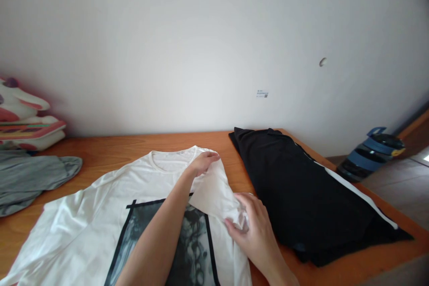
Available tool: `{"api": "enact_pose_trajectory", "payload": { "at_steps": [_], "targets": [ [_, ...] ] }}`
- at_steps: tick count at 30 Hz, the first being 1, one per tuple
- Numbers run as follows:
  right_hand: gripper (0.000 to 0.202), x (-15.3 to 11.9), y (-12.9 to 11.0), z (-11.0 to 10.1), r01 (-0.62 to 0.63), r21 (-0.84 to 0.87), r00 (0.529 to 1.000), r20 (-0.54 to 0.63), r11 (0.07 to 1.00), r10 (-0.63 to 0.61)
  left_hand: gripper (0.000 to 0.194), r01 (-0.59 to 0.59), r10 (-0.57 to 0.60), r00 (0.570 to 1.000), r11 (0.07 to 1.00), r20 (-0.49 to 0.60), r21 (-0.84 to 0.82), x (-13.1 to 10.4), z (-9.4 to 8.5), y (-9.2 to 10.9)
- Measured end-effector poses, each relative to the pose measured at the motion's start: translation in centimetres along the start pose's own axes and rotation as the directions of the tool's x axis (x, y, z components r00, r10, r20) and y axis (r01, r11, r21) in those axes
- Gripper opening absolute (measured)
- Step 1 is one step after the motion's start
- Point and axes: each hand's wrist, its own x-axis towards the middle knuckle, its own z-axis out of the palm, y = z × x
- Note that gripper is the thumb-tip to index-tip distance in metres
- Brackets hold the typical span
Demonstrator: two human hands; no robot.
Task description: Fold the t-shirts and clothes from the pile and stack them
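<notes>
A white T-shirt point(97, 214) lies spread on the wooden table, its neckline toward the wall and a dark framed print on its front. My left hand point(203, 163) reaches across the print to the right shoulder of the shirt, its fingers closed together on the cloth there. Lower down, my right hand point(254, 222) grips the bunched end of the sleeve point(217, 192) between thumb and fingers. That sleeve is folded inward over the shirt's body and covers a corner of the print. My left forearm hides the middle of the print.
To the right lies a folded black garment point(301, 196) with a white stripe. A dark bottle with blue bands point(370, 154) stands beyond it. At left are a grey cloth point(40, 176) and a white and pink toy point(31, 120). A white wall point(174, 53) borders the table point(110, 146).
</notes>
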Motion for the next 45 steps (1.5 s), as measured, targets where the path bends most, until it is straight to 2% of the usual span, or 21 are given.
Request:
{"api": "enact_pose_trajectory", "payload": {
  "at_steps": [3,6,9,12,16,19,23,28,31,36,41,45],
  "targets": [
    [0.047,-0.3,0.5,0.0,-0.075,0.029,0.997,0.032,0.997,0.074,0.036,-0.038,0.039,0.999,0.998,-0.019,0.050,0.0,-0.3,0.1],
    [0.050,-0.2,0.0,-0.6,-0.048,0.066,0.994,0.099,0.997,0.041,0.032,-0.077,0.083,0.994,0.992,-0.065,0.099,0.2,-0.2,0.2],
    [0.064,-0.1,-0.4,-1.3,-0.022,0.126,0.985,0.172,0.992,0.000,0.031,-0.090,0.101,0.992,0.987,-0.076,0.131,0.3,-0.3,0.2],
    [0.067,0.0,-0.2,-1.3,-0.019,0.154,0.986,0.167,0.988,-0.007,0.038,-0.059,0.059,0.998,0.987,-0.002,0.148,0.0,-0.6,0.4],
    [0.040,-0.1,0.3,-1.0,-0.033,0.132,0.991,0.135,0.991,0.015,0.058,-0.031,0.007,0.991,0.983,0.133,0.182,-0.7,-1.3,1.0],
    [0.033,-0.2,0.4,-0.9,-0.027,0.141,0.991,0.131,0.990,0.008,0.061,-0.060,0.023,0.985,0.975,0.173,0.216,-1.0,-2.0,1.3],
    [0.029,-0.1,0.3,-1.3,0.056,0.182,0.989,0.121,0.982,-0.079,0.050,-0.094,0.064,0.992,0.950,0.107,0.298,-0.9,-2.7,1.2],
    [0.023,0.4,-0.1,-1.5,0.188,0.217,0.965,0.141,0.958,-0.221,0.037,-0.130,0.137,0.991,0.911,0.011,0.392,-0.6,-3.0,0.9],
    [0.019,0.5,-0.3,-1.5,0.168,0.212,0.973,0.122,0.963,-0.197,0.033,-0.160,0.174,0.985,0.910,-0.002,0.383,-0.5,-2.6,1.1],
    [0.012,0.6,-0.5,-1.7,0.057,0.277,0.993,0.080,0.959,-0.082,0.036,-0.143,0.155,0.988,0.926,-0.006,0.349,-0.4,-2.7,1.2],
    [0.001,0.6,-0.8,-1.4,0.103,0.231,0.965,0.212,0.967,-0.153,0.032,-0.090,0.135,0.988,0.895,-0.075,0.436,0.1,-3.6,0.4],
    [0.004,0.6,-0.9,-1.5,0.083,0.226,0.966,0.223,0.971,-0.134,0.026,-0.064,0.124,0.988,0.861,-0.087,0.505,0.4,-3.1,-0.2]
  ]
}}
